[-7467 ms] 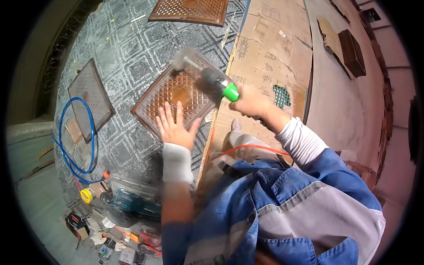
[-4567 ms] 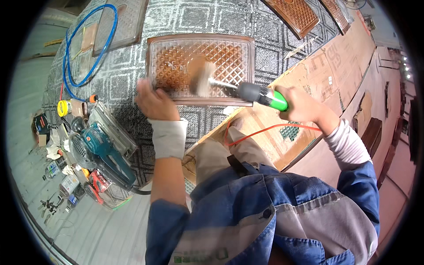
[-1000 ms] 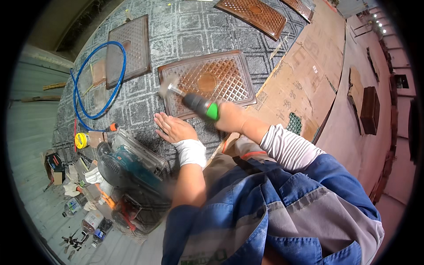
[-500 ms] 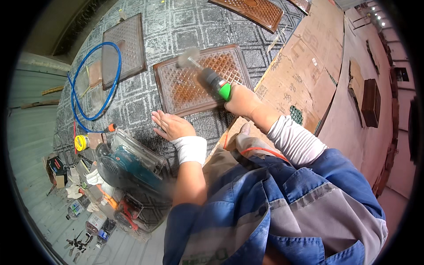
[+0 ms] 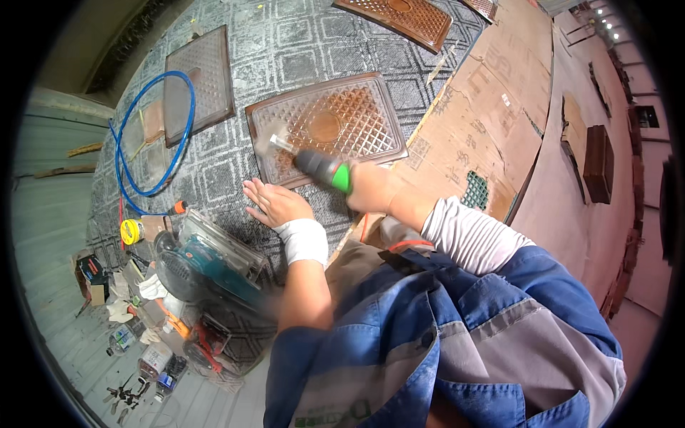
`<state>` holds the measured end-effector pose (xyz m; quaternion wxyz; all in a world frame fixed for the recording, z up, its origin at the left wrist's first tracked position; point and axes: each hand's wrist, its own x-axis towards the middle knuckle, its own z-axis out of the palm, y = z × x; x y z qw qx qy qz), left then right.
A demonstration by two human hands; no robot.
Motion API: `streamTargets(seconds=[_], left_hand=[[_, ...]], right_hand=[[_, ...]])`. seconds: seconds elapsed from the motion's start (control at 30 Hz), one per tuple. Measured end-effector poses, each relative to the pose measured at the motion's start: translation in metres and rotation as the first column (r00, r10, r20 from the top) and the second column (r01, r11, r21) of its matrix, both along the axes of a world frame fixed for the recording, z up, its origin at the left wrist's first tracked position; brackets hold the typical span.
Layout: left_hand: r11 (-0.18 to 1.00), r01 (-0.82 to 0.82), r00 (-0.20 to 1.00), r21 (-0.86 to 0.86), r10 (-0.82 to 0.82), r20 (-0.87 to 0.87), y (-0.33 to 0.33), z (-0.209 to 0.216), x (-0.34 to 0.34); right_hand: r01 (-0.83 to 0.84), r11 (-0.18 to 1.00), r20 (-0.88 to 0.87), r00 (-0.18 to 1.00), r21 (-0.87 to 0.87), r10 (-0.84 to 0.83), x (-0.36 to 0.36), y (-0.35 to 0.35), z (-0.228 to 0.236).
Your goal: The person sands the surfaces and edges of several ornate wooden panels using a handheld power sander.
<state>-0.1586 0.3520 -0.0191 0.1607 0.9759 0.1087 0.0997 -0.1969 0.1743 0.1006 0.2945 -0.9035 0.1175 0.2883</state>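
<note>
A: What lies farthest left?
B: A looped blue hose (image 5: 193, 110) crossing a dusty panel (image 5: 203, 85); nearer the person, a teal power tool (image 5: 214, 265).
A: And the left hand (image 5: 280, 205)?
B: Fingers extended, beside the lattice panel's (image 5: 325, 128) near-left corner. I can't tell whether they touch it.
A: How does that panel sit?
B: On patterned carpet (image 5: 292, 46), long axis left to right, right end angled away.
A: The rotary tool (image 5: 316, 167)?
B: Over the panel's near-left edge, long axis slanting, its blurred tip pointing left and away. Its body hides some rim.
A: The right hand (image 5: 376, 189)?
B: Clamped around the tool's grip. Past it, flattened cardboard (image 5: 467, 135) borders the carpet.
</note>
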Motion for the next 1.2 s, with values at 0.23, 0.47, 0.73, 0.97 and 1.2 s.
streamTargets(seconds=[0.23, 0.47, 0.73, 0.97, 1.2], left_hand=[[1.000, -0.019, 0.999, 0.006, 0.019, -0.040, -0.001, 0.001, 0.000], [1.000, -0.016, 1.000, 0.006, 0.016, -0.009, -0.001, 0.001, 0.002], [0.999, -0.018, 1.000, 0.031, 0.018, 0.019, -0.002, 0.000, 0.001], [0.996, -0.014, 1.000, 0.089, 0.012, 0.018, -0.005, 0.004, 0.000], [0.992, -0.009, 1.000, 0.126, 0.009, -0.001, -0.005, 0.004, 0.001]], right_hand=[[0.280, 0.954, 0.111, 0.957, -0.108, -0.269, 0.008, -0.010, 0.007], [0.073, 0.997, 0.095, 0.993, -0.019, -0.071, -0.004, 0.003, -0.009], [0.043, 0.992, 0.122, 0.992, -0.120, -0.028, -0.002, -0.003, -0.014], [0.033, 0.998, 0.076, 0.997, -0.061, -0.028, -0.003, 0.000, -0.018], [0.078, 0.997, 0.027, 0.997, -0.029, -0.077, 0.010, -0.020, -0.022]])
